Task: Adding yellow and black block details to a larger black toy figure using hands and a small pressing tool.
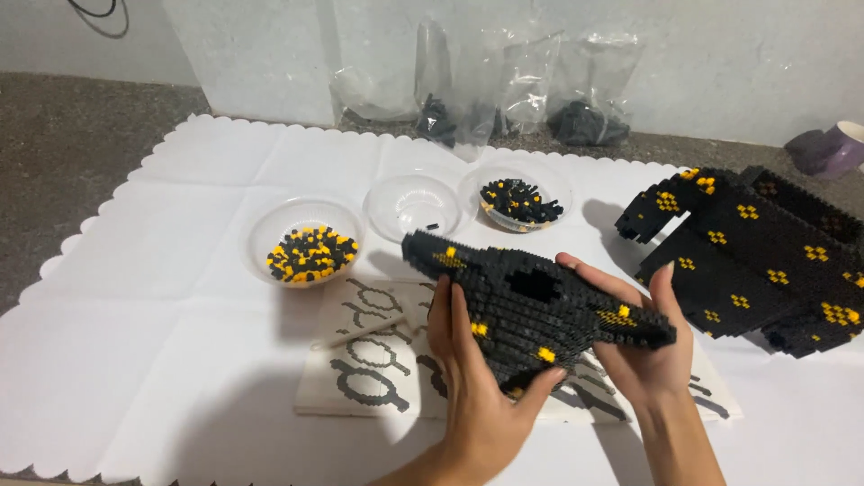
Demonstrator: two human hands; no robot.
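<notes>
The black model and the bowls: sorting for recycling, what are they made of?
Model, held in both hands: looks like hard plastic micro-bricks, matte black with yellow studs, stepped layers showing. Bowls: thin clear plastic, probably disposable; the cloth shows through and the rims glint.

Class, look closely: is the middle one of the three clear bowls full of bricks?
No: the middle bowl holds only one or two dark bits, unlike its neighbours.

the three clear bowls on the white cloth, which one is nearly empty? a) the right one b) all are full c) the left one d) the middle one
d: the middle bowl shows only a stray dark piece or so, while the left bowl holds black and yellow bricks and the right bowl mostly black ones.
</notes>
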